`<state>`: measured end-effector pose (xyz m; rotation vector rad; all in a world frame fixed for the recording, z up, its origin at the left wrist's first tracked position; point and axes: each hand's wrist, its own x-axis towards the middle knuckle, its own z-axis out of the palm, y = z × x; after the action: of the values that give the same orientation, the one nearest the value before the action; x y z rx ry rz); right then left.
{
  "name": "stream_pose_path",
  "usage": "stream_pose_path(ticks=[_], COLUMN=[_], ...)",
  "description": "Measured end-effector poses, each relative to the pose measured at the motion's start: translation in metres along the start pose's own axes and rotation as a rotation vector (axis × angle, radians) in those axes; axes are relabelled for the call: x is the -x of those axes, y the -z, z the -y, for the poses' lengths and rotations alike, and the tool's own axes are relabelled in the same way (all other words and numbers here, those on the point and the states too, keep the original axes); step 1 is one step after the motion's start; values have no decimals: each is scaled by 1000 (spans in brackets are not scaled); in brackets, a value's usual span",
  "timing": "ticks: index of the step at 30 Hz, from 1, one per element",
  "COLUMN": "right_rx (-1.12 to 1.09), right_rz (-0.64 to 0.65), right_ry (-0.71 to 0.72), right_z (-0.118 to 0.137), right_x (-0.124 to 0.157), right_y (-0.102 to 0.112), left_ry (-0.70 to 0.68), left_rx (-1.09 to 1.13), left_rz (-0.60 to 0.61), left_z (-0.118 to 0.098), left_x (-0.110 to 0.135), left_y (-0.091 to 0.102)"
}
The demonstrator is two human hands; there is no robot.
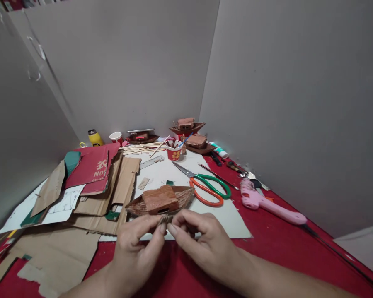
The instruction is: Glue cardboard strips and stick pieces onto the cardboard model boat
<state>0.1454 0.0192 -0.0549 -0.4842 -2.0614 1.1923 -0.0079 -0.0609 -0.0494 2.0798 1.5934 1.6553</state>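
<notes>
1. Pinching a small brown piece between fingertips, the left hand and right hand stand side by side in the head view, thumbs and fingers drawn narrow.
2. The piece is just on the near side of a brown model boat resting on a white sheet.
3. Scissors lie right of the boat; cardboard lies left.

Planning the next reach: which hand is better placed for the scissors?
Probably the right hand: the scissors lie ahead of it, farther from the left hand. Both hands seem to pinch a small piece, though.
</notes>
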Motion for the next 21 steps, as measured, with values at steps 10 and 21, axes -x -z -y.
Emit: stream_pose_path(ticks=[10, 21], right_rx=[-70, 229], right_rz=[-12, -64], right_ry=[-86, 260], right_z=[4, 2], right_x=[0, 4], right_y=[-3, -2], left_ry=[-322, -4], left_rx=[-157, -28], left_rz=[70, -17], left_z=[1, -6], left_x=[3, 1], left_y=[0, -4])
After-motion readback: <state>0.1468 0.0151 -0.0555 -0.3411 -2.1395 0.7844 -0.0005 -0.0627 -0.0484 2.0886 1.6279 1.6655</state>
